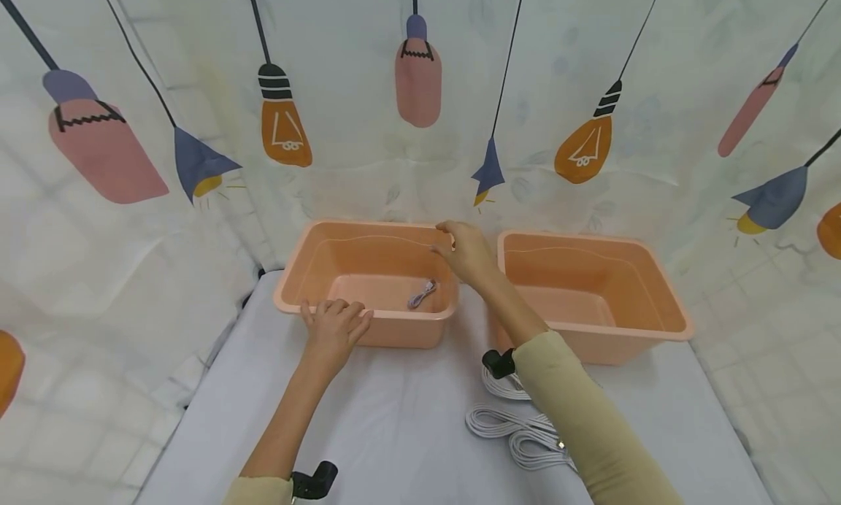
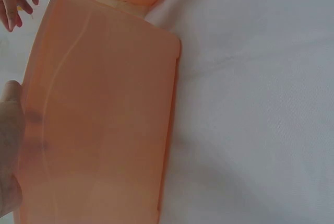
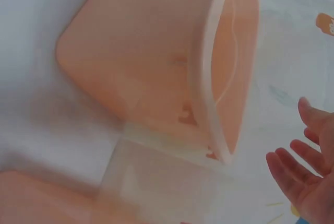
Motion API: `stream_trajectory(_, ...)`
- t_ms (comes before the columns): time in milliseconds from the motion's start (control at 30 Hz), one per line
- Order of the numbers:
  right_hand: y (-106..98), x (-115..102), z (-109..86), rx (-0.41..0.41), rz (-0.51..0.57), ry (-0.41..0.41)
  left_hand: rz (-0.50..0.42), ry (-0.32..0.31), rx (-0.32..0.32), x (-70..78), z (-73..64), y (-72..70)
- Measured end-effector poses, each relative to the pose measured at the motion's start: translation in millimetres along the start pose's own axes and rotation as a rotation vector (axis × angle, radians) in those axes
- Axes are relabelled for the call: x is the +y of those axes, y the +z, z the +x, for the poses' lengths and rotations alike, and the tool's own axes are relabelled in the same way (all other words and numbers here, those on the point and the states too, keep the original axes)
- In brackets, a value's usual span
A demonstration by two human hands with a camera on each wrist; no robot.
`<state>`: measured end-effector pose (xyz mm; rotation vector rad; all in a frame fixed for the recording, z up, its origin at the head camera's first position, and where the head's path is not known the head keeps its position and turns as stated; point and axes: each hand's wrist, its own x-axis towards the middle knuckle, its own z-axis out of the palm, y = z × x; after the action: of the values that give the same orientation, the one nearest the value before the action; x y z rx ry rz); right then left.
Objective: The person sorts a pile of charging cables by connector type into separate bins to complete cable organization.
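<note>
A peach plastic bin point(image 1: 394, 333) stands at the left of the table, with a small bundled white cable point(image 1: 422, 295) inside, near its right end. My left hand point(image 1: 333, 331) grips the near rim of this bin, its fingers hooked over the edge. In the left wrist view the fingers point(image 2: 9, 130) lie along the rim, and dark finger shadows show through the wall. My right hand point(image 1: 468, 255) hovers by the bin's far right corner. In the right wrist view the right hand point(image 3: 313, 166) is apart from the rim, with spread fingers and nothing held.
A second peach bin point(image 1: 591, 337) stands to the right, beyond my right forearm. Several coiled white cables point(image 1: 489, 422) lie on the white table point(image 1: 394, 425) in front of it, partly hidden by the sleeve. A curtain with printed lamps point(image 1: 368, 184) hangs behind the bins.
</note>
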<state>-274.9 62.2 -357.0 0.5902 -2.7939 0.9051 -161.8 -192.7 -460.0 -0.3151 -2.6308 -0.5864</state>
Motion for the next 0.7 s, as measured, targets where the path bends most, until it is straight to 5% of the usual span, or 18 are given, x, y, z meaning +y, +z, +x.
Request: stream_trajectory(700, -32.2, 19.2, -57.8, 0.039, -0.035, 0.002, -0.017, -0.002, -0.001, 1.0, 0.2, 0.3)
